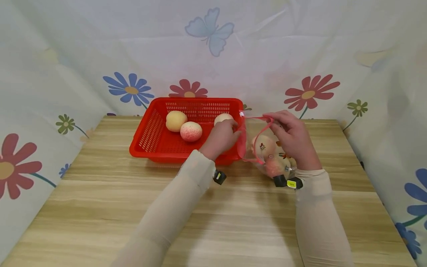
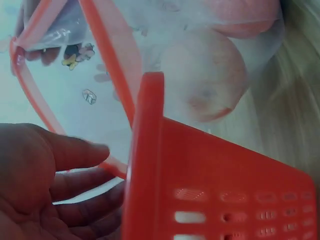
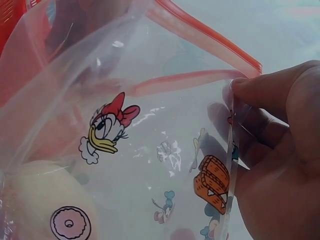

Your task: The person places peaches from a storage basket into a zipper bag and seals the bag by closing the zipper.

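Observation:
A clear zip bag (image 1: 251, 130) with red edging and cartoon prints stands beside the basket, its mouth spread open. Several peach-like fruits (image 1: 274, 165) lie inside it. My right hand (image 1: 291, 135) pinches the far right corner of the bag's mouth between thumb and fingers, as the right wrist view shows. At the basket's right rim, my left hand (image 1: 224, 136) has thumb and fingers about the bag's red edge (image 2: 114, 169). The red plastic basket (image 1: 141, 142) holds a yellowish fruit (image 1: 176, 121), a pink-speckled fruit (image 1: 191, 131) and a pale one (image 1: 223, 118) partly behind the left hand.
Everything rests on a wood-grain table (image 1: 100, 207). A pale curtain (image 1: 260, 66) printed with flowers and a butterfly hangs behind it and on both sides. The basket's right wall stands close against the bag.

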A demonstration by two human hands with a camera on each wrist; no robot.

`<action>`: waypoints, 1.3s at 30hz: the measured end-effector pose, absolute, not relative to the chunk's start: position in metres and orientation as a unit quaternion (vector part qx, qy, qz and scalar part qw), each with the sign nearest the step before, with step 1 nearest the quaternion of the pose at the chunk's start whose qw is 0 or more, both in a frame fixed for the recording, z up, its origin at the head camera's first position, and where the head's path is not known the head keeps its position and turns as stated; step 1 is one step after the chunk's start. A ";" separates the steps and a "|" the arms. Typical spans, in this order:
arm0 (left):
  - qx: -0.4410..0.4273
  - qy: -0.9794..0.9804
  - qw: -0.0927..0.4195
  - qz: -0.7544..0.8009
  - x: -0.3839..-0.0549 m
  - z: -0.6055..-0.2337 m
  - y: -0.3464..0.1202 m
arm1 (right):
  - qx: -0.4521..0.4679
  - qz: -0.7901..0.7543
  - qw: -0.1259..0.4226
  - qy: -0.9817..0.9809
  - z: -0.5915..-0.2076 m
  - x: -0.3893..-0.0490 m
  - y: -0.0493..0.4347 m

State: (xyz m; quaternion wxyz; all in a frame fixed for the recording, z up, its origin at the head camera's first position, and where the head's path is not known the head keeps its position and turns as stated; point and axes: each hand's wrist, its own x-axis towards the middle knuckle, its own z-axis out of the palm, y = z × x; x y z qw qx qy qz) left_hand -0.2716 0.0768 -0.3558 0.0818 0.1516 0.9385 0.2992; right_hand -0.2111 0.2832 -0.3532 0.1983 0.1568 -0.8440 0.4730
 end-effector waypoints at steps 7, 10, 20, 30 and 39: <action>0.194 0.928 0.059 0.312 -0.271 -0.346 0.081 | 0.145 0.500 0.220 -0.825 -0.352 -0.206 0.297; 0.206 0.910 0.074 0.352 -0.266 -0.328 0.089 | 0.111 0.521 0.237 -0.812 -0.349 -0.199 0.312; 0.271 0.837 0.119 0.460 -0.240 -0.271 0.114 | 0.003 0.559 0.301 -0.772 -0.339 -0.180 0.354; 0.288 0.828 0.106 0.469 -0.241 -0.272 0.105 | 0.012 0.519 0.285 -0.806 -0.333 -0.174 0.357; 0.242 0.820 0.132 0.501 -0.254 -0.280 0.102 | 0.048 0.448 0.283 -0.847 -0.302 -0.184 0.352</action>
